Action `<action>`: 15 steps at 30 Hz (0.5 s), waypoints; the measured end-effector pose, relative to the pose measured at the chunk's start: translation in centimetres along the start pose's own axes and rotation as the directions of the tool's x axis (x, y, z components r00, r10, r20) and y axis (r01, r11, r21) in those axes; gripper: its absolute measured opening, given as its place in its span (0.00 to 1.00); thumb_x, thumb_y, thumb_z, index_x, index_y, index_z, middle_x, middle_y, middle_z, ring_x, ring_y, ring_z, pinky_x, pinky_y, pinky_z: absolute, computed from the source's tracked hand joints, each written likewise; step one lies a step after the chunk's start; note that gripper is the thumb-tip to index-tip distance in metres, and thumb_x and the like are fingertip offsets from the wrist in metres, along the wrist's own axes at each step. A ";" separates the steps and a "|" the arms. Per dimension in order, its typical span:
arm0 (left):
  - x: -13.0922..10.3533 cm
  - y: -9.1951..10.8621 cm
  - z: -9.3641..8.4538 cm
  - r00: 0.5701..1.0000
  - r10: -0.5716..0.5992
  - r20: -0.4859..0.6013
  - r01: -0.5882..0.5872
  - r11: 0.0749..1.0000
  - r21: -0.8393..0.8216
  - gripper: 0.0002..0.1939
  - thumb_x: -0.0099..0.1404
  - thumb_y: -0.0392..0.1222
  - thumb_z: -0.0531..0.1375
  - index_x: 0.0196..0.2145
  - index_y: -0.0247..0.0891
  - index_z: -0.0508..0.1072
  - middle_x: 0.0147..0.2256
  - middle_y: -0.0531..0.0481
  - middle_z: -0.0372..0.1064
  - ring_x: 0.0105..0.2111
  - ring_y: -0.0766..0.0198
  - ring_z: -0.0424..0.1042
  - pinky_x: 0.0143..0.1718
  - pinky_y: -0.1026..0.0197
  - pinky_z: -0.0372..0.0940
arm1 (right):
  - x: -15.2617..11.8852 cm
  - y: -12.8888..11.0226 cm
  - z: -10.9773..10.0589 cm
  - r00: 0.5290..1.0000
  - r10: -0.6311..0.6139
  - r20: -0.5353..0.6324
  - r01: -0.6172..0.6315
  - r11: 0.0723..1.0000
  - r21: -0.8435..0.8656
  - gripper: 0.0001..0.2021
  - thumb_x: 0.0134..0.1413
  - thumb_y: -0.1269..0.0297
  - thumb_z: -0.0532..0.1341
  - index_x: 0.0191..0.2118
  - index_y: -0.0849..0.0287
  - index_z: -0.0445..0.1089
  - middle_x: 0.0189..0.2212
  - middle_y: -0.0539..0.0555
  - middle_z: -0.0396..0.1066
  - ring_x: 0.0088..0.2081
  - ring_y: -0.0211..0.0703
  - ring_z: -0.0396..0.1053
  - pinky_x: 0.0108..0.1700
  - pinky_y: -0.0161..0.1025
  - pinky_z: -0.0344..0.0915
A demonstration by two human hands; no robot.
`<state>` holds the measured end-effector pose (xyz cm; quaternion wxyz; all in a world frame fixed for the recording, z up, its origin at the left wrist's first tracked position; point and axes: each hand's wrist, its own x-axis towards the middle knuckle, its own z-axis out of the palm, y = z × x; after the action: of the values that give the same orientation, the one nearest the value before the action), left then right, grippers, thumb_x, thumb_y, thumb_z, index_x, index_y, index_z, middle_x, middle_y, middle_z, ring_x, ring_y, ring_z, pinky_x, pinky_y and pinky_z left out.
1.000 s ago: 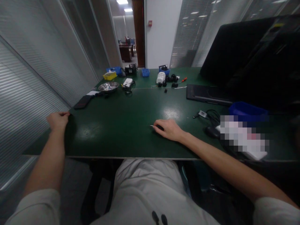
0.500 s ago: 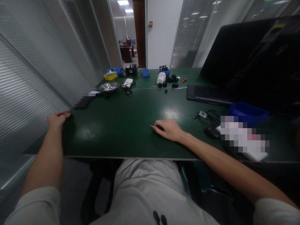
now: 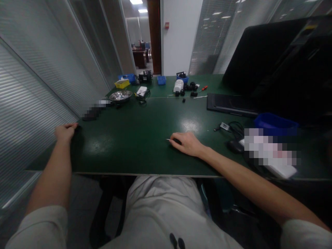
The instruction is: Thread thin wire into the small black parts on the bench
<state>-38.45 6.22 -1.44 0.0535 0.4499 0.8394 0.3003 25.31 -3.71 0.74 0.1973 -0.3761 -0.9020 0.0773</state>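
My right hand [image 3: 188, 143] rests on the green tabletop [image 3: 135, 138] near the middle, closed in a pinch. From its fingertips pokes the thin, pale tip of a slim pointed tool [image 3: 167, 139]; the rest is hidden by the fingers. Over at the table's left edge is my left hand [image 3: 64, 132], its thumb and fingers pressed together at a small dark thing [image 3: 78, 128] too dim to name. Just beyond the left hand lies a blurred-out dark item [image 3: 91, 114].
A shiny metal bowl [image 3: 121, 96], a white box with a cable [image 3: 141, 91], and blue bins [image 3: 161, 80] stand at the back. To the right are a black keyboard [image 3: 230, 104], a large monitor [image 3: 261, 58], a blue tray [image 3: 275, 122], a mouse [image 3: 234, 146] and cables. An orange-handled screwdriver [image 3: 204, 88] lies farther off.
My left hand has shifted slightly to the right, still pinched. The right hand and its slim tool stay in place.
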 end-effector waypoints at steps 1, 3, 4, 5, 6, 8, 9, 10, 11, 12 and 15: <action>0.0 0.0 0.0 0.999 -0.047 -0.023 0.046 0.999 -0.014 0.22 0.69 0.41 0.60 0.55 0.20 0.74 0.28 0.47 0.71 0.31 0.61 0.66 0.37 0.59 0.64 | 0.0 0.0 0.0 1.000 0.000 -0.001 0.000 1.000 0.001 0.13 0.72 0.56 0.53 0.44 0.56 0.71 0.37 0.52 0.77 0.34 0.40 0.72 0.36 0.36 0.56; -0.1 0.2 0.0 0.990 -0.131 -0.055 0.128 0.991 -0.050 0.22 0.67 0.42 0.63 0.53 0.23 0.76 0.28 0.48 0.71 0.30 0.62 0.67 0.36 0.61 0.63 | 0.0 0.0 0.0 1.000 -0.001 -0.001 0.001 1.000 0.003 0.13 0.72 0.56 0.53 0.44 0.56 0.72 0.37 0.52 0.77 0.34 0.40 0.72 0.36 0.36 0.56; -0.1 0.2 -0.1 0.987 -0.153 -0.059 0.149 0.987 -0.064 0.22 0.66 0.44 0.65 0.53 0.24 0.77 0.27 0.49 0.71 0.30 0.62 0.67 0.36 0.61 0.63 | 0.0 0.0 0.0 1.000 0.001 -0.001 -0.001 1.000 0.002 0.13 0.72 0.56 0.53 0.44 0.56 0.72 0.37 0.53 0.77 0.33 0.40 0.72 0.35 0.36 0.56; -0.3 0.3 -0.2 0.984 -0.168 -0.063 0.163 0.984 -0.073 0.23 0.65 0.45 0.66 0.52 0.26 0.77 0.26 0.50 0.70 0.30 0.63 0.67 0.36 0.62 0.63 | 0.0 0.0 0.0 1.000 0.002 -0.001 -0.002 1.000 0.001 0.13 0.72 0.56 0.54 0.44 0.56 0.72 0.37 0.53 0.77 0.33 0.40 0.72 0.35 0.36 0.56; -0.4 0.4 -0.3 0.981 -0.178 -0.071 0.173 0.982 -0.076 0.23 0.64 0.46 0.67 0.51 0.27 0.78 0.26 0.50 0.70 0.29 0.63 0.66 0.36 0.61 0.63 | 0.0 0.0 0.0 1.000 0.004 -0.001 -0.004 1.000 -0.001 0.13 0.72 0.56 0.54 0.44 0.55 0.72 0.37 0.52 0.77 0.33 0.40 0.71 0.35 0.36 0.56; -0.8 0.7 -0.4 0.977 -0.190 -0.098 0.184 0.981 -0.065 0.22 0.62 0.47 0.69 0.49 0.29 0.80 0.25 0.52 0.69 0.29 0.63 0.65 0.39 0.60 0.63 | 0.0 -0.1 0.0 1.000 0.007 0.001 -0.007 1.000 -0.002 0.13 0.72 0.56 0.54 0.44 0.55 0.72 0.36 0.52 0.77 0.33 0.40 0.71 0.35 0.36 0.56; -1.1 0.9 -0.5 0.977 -0.179 -0.116 0.175 0.983 -0.047 0.21 0.62 0.47 0.69 0.48 0.30 0.80 0.25 0.52 0.69 0.30 0.63 0.65 0.41 0.60 0.63 | 0.1 -0.1 0.0 1.000 0.007 0.001 -0.007 1.000 -0.001 0.13 0.72 0.55 0.53 0.44 0.55 0.72 0.36 0.52 0.77 0.33 0.40 0.72 0.35 0.36 0.56; -1.4 1.1 -0.5 0.978 -0.159 -0.138 0.157 0.987 -0.020 0.20 0.62 0.47 0.68 0.47 0.31 0.81 0.26 0.52 0.69 0.30 0.63 0.64 0.43 0.59 0.62 | 0.1 -0.1 0.0 1.000 0.006 0.000 -0.006 1.000 0.002 0.13 0.72 0.56 0.54 0.44 0.55 0.72 0.36 0.52 0.77 0.33 0.40 0.72 0.35 0.36 0.56; -1.6 1.3 -0.6 0.980 -0.129 -0.153 0.132 0.991 0.012 0.19 0.63 0.48 0.68 0.46 0.31 0.81 0.26 0.52 0.69 0.30 0.63 0.64 0.45 0.59 0.62 | 0.1 0.0 0.0 1.000 0.004 0.000 -0.004 1.000 0.006 0.13 0.72 0.56 0.54 0.44 0.55 0.72 0.36 0.52 0.77 0.33 0.40 0.72 0.35 0.36 0.56; -1.9 1.5 -0.6 0.983 -0.094 -0.159 0.102 0.994 0.044 0.19 0.63 0.49 0.68 0.46 0.32 0.82 0.26 0.52 0.69 0.30 0.63 0.64 0.45 0.59 0.62 | 0.1 0.0 0.0 1.000 0.000 -0.001 0.000 1.000 0.010 0.13 0.72 0.55 0.54 0.44 0.55 0.72 0.36 0.52 0.77 0.33 0.40 0.72 0.35 0.36 0.56; -2.5 2.0 -0.6 0.990 -0.015 -0.138 0.029 0.995 0.098 0.19 0.63 0.49 0.68 0.46 0.32 0.81 0.29 0.51 0.71 0.30 0.63 0.65 0.44 0.60 0.61 | 0.1 0.1 0.1 1.000 -0.008 -0.003 0.008 1.000 0.019 0.13 0.72 0.55 0.54 0.44 0.55 0.72 0.35 0.52 0.77 0.33 0.40 0.71 0.35 0.36 0.56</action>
<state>-35.75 4.84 -0.32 -0.0236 0.4211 0.8600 0.2874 25.25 -3.61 0.62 0.2026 -0.3706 -0.9025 0.0845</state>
